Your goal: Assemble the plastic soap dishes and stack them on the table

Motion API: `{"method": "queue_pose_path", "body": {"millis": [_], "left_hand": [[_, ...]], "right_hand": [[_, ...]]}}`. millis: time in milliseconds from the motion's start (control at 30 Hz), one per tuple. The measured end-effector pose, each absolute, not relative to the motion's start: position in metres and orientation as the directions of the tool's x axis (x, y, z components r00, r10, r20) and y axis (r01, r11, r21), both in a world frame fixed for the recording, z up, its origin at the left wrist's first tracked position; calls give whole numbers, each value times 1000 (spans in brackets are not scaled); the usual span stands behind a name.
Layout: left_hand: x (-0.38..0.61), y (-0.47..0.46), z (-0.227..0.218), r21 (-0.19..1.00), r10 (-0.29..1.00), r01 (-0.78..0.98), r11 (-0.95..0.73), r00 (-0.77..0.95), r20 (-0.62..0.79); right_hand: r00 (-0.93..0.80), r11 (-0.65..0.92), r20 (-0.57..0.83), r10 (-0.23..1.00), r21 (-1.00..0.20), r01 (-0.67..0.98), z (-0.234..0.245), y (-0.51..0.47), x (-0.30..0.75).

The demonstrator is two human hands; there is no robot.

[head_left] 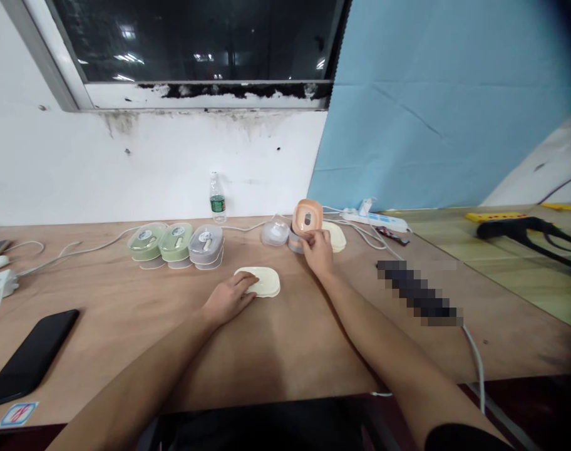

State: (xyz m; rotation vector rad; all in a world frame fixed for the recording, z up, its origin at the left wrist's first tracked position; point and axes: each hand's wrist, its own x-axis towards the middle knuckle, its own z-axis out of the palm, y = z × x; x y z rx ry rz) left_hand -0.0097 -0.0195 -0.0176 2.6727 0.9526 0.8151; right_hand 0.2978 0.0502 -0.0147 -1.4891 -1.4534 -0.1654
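My left hand lies with its fingers stretched over the left part of a cream plastic lid on the table. My right hand pinches the lower edge of a peach-coloured plastic lid with an oval hole, which stands tilted up. Directly below it is a grey container, partly hidden by the fingers. A clear domed cover rests just to the left of that container. Behind my right hand another cream piece shows in part.
Two green lidded boxes and a grey one stand in a row on the left. A water bottle is by the wall. A black phone lies front left; a power strip and cables are at the back right.
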Motion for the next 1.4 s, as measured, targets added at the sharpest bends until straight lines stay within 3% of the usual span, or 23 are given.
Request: {"method": "queue_pose_path", "body": {"millis": [133, 267, 367, 533, 733, 900, 1033, 1200, 1400], "left_hand": [[-13, -21, -11, 359, 629, 519, -776, 582, 516], [-21, -20, -3, 389, 684, 588, -709, 442, 580], [-26, -18, 1, 481, 766, 620, -620, 345, 543], [-30, -15, 2, 583, 872, 658, -477, 273, 406], [-30, -13, 3, 595, 888, 660, -459, 314, 336], [-26, -13, 2, 501, 904, 753, -427, 368, 216], [-26, -11, -1, 436, 924, 815, -382, 338, 178], [-26, -9, -1, 412, 935, 839, -354, 314, 164], [-24, -8, 2, 398, 939, 852, -340, 327, 104]], "right_hand": [[286, 281, 739, 610, -540, 794, -10, 42, 292], [154, 468, 772, 617, -518, 716, -11, 18, 270], [18, 552, 678, 735, -613, 566, -15, -4, 244], [-101, 442, 440, 892, -805, 395, -10, -15, 216], [-133, 285, 268, 954, -686, 669, -3, 1, 235], [-196, 193, 59, 979, -588, 785, -11, 9, 242], [-208, 236, 117, 971, -599, 765, -19, 12, 237], [-89, 231, 251, 964, -624, 747, -25, 22, 232], [-166, 270, 225, 960, -595, 757, -29, 35, 232]]}}
